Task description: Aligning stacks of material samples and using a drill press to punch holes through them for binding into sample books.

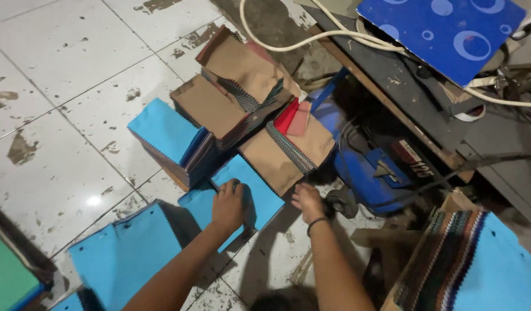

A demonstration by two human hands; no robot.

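My left hand (228,203) lies flat on a thin stack of blue fabric swatches (258,196) on the tiled floor, fingers spread over its top sheet. My right hand (307,198) rests at the right edge of the same stack, fingers curled against the lower corner of a brown swatch stack (288,151); a dark band circles its wrist. Behind them stand another blue-topped stack (169,137) and two brown-topped stacks (211,106) with zigzag-cut multicoloured edges.
A larger blue swatch pile (124,253) lies at lower left. A blue motor (369,170) sits under a dark workbench (404,86) with a white cable (311,39) and a blue patterned board (450,31). A box of swatches (467,268) stands at lower right.
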